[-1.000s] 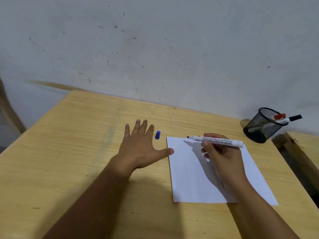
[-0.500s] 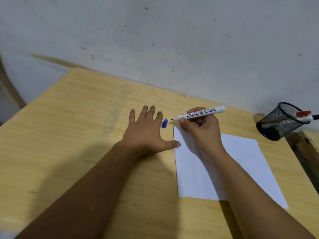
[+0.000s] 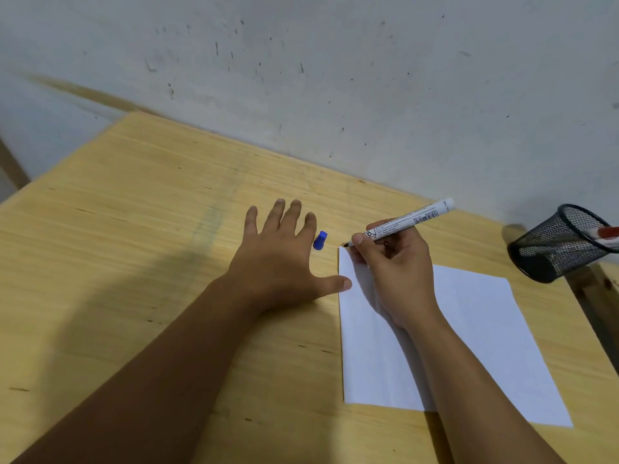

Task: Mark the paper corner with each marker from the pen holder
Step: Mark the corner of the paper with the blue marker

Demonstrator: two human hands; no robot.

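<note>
Wooden tabletop carries everything; the paper is the landmark, lying flat toward the right side of it.

Risks, as judgement: the marker tip sits right at the paper's far-left corner, almost on the edge. A small slip outward likely puts ink on the wood instead of the sheet. The paper looks only lightly pinned, just a thumb tip at its left edge, so a firm stroke could drag or rotate it. The blue cap lies loose just left of that corner, beside the left index finger; a nudge could roll it away. The pen holder, right of the paper's far edge, tilts over near the tabletop's right side with a red-capped marker poking out; a bump could spill it.

Left hand: left of the paper, flat on the wood, palm down, fingers spread wide, gripping nothing. Thumb reaches out to the paper's left edge; whether it presses the sheet or only touches it, cannot tell.

Right hand: over the paper's far-left part, fingers curled tight in a writing grip, pinching the white marker near its tip end. Barrel slants up and away to the right. Dark tip touches or nearly touches the corner; no mark visible yet. Heel of this hand seems to rest on the sheet.
</note>
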